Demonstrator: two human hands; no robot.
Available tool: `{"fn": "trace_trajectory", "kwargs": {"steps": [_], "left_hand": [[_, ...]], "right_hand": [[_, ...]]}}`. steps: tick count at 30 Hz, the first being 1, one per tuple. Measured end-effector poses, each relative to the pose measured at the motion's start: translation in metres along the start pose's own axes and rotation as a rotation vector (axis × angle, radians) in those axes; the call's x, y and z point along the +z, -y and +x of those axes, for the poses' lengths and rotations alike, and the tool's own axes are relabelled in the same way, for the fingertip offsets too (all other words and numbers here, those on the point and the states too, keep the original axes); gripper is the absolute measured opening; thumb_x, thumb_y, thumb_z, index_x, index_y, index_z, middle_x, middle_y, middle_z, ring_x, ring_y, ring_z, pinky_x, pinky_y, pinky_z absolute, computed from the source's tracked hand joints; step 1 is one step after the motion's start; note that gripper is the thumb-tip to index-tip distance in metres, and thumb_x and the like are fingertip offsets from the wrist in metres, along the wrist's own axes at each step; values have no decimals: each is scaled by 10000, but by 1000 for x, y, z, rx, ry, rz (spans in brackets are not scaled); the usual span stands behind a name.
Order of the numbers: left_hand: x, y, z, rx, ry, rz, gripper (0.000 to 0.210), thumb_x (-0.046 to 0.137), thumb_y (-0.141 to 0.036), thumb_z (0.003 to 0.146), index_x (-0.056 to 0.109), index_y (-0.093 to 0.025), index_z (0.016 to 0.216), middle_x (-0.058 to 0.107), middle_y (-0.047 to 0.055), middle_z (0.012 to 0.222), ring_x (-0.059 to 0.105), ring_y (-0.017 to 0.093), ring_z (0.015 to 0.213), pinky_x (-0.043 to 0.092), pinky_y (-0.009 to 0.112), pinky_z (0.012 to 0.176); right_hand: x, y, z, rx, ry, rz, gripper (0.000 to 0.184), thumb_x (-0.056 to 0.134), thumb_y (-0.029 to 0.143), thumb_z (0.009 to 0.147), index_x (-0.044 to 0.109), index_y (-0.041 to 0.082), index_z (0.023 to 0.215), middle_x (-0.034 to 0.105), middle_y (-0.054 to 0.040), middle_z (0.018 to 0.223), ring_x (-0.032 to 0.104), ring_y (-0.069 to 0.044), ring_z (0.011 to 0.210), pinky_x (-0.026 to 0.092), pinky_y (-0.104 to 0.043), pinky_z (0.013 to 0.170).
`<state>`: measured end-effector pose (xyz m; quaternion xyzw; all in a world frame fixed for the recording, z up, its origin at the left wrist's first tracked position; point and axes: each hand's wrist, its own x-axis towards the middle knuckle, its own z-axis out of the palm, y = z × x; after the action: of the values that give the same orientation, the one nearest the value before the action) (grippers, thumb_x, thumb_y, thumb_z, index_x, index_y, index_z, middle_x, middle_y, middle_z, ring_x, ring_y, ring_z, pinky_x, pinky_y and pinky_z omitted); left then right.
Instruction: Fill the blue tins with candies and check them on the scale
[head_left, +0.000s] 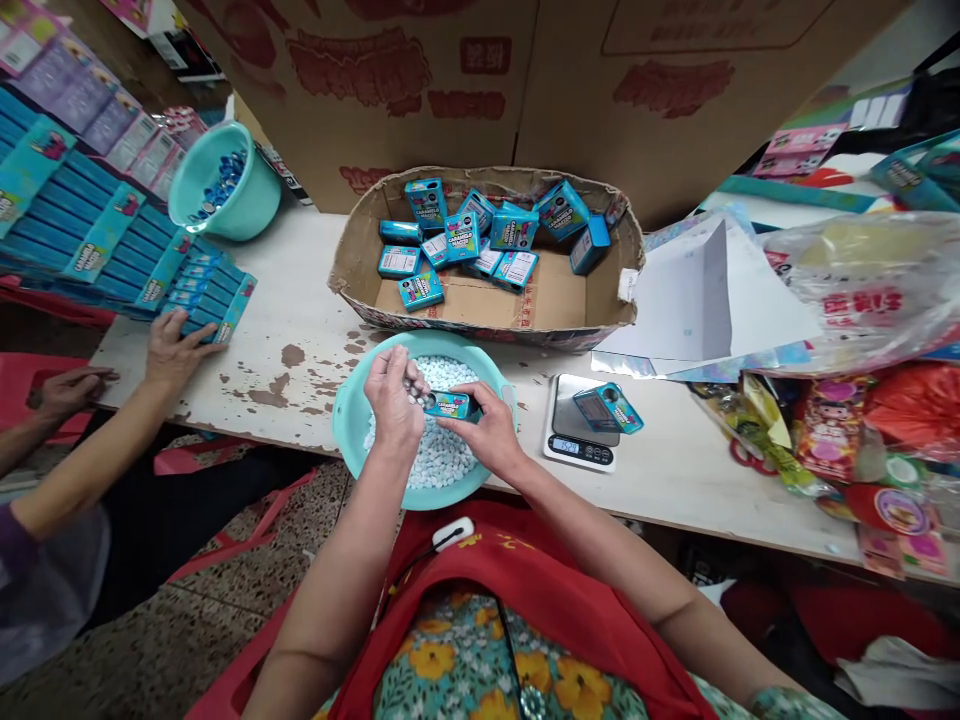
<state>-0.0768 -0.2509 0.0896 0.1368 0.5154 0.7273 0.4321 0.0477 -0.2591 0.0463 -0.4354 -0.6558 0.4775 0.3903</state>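
My right hand (486, 430) grips a small blue candy tin (448, 405) labelled "Caramelo Macizo", tipped on its side over a turquoise basin (346, 415). Pale candies (439, 465) fill the basin's bottom. Cupped closed around several of these candies, my left hand (394, 400) is at the tin's left end, where some show between the fingers and the tin. To the right, a digital scale (581, 450) with a lit display carries another blue tin (609, 408), lying at a slant on its plate.
Behind the basin stands a cut-down cardboard box (555, 300) holding several blue tins (514, 228). At left, a co-worker's hand (176, 345) rests on stacked blue display boxes (202, 290), near a turquoise bowl (255, 205). Paper sheets (682, 300) and bagged goods (832, 430) lie right.
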Motion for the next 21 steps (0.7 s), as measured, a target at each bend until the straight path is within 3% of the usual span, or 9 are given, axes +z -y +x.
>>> {"fn": "trace_trajectory", "kwargs": {"steps": [3, 8, 10, 14, 18, 21], "left_hand": [[-2, 0, 1, -21, -4, -29, 272, 683, -300, 751, 437, -187, 722, 385, -75, 533, 385, 43, 419, 313, 162, 388], [-18, -11, 18, -156, -12, -157, 177, 655, -237, 775, 490, -176, 778, 415, -74, 553, 311, 15, 371, 209, 132, 318], [-29, -9, 27, -246, -81, -161, 117, 603, -226, 816, 499, -175, 798, 491, -50, 623, 386, 13, 409, 281, 111, 345], [-47, 12, 31, -576, -225, 58, 103, 515, -108, 841, 501, -160, 753, 531, -14, 662, 530, 48, 522, 458, 127, 467], [-51, 23, 25, -738, -87, 140, 156, 484, -53, 817, 517, -165, 714, 505, -9, 617, 499, 62, 457, 444, 144, 387], [-45, 23, 31, -682, 8, 67, 141, 524, -102, 769, 548, -217, 693, 569, -2, 642, 557, 103, 493, 490, 196, 381]], "right_hand": [[-1, -4, -1, 4, 3, 10, 324, 749, 338, 705, 622, 204, 971, 620, -31, 944, 593, -200, 914, 455, -325, 826], [-9, -3, -3, 44, -28, 43, 358, 771, 346, 678, 628, 188, 966, 627, -31, 940, 588, -195, 908, 446, -320, 828], [-16, 0, -7, 80, -33, 80, 378, 779, 346, 666, 628, 190, 976, 632, -29, 945, 588, -193, 911, 450, -319, 834], [-43, 5, -24, 152, -58, 184, 402, 795, 360, 632, 633, 206, 966, 627, -18, 922, 593, -189, 886, 473, -312, 810], [-84, 10, -51, 243, -183, 252, 402, 803, 366, 607, 634, 209, 936, 635, -17, 900, 602, -192, 852, 489, -314, 777], [-114, 11, -73, 337, -338, 271, 393, 807, 345, 583, 643, 238, 924, 654, -11, 862, 631, -215, 808, 516, -345, 733]]}}
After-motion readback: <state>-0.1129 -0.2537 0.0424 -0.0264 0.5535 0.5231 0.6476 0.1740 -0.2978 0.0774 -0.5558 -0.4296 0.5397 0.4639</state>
